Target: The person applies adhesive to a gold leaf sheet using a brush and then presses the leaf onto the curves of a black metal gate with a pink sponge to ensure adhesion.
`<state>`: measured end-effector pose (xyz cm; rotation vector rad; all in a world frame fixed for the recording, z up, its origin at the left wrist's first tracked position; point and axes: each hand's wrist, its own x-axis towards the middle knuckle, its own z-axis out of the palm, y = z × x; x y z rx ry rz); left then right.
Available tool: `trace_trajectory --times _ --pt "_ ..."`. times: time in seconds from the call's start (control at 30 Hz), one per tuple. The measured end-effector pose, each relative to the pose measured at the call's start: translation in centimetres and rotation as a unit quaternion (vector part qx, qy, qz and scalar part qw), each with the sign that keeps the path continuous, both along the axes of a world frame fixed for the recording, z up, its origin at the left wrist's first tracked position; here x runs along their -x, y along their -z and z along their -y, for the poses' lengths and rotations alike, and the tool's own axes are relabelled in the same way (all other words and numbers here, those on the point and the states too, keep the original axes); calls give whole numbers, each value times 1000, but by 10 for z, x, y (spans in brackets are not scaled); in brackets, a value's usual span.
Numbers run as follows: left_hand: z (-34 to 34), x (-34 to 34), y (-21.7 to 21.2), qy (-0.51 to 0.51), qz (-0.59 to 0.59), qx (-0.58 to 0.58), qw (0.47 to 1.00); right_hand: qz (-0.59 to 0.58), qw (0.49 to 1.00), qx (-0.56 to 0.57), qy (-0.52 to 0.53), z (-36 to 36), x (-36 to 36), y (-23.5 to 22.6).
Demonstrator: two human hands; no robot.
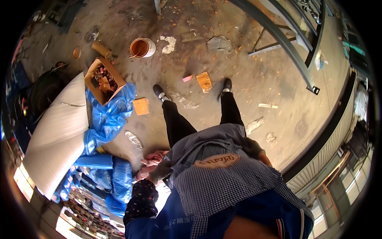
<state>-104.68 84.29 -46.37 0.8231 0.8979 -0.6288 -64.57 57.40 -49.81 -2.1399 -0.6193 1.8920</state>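
Observation:
My left hand (160, 170), in a grey glove below a dark spotted sleeve cover, is at my left side against the checked apron (223, 179). Right beside it is a crumpled pink cloth (152, 160); whether the fingers grip the cloth cannot be made out. On the other side, my right hand (252, 148), also in a dark glove, rests by the apron's edge at my hip. Its fingers are hidden in shadow and by the apron. Between my feet lie an orange-brown flat pad (204, 82) and a small pink block (187, 78).
Ahead to the left stand a cardboard box (117, 81) of scraps and a white bucket (149, 47) with brown contents. Blue plastic sheeting (107, 115) and a large pale roll (59, 131) lie at the left. Grey steel frame beams (278, 38) rise at the far right.

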Motion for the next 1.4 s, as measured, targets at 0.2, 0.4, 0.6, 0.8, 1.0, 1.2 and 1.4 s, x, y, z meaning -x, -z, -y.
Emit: trace_trajectory --times 0.2,0.4,0.6,0.8,1.0,1.2,1.4 --pt "-120 99 63 155 37 153 975 -147 988 49 7 -43 122 38" --pt "-180 211 154 283 208 100 931 -144 956 84 -239 -139 131 161" --pt "-294 138 361 114 -83 -440 887 96 995 17 -12 -207 117 411" --pt "-305 -7 553 89 13 -391 916 -45 980 104 163 -224 161 621" --pt "-314 -27 703 138 120 -372 910 323 932 21 163 -212 153 708" --pt "-373 -56 750 344 167 -375 845 546 784 -63 289 -186 67 784" --pt "-382 -121 793 107 197 -503 835 439 827 29 350 -157 27 801"
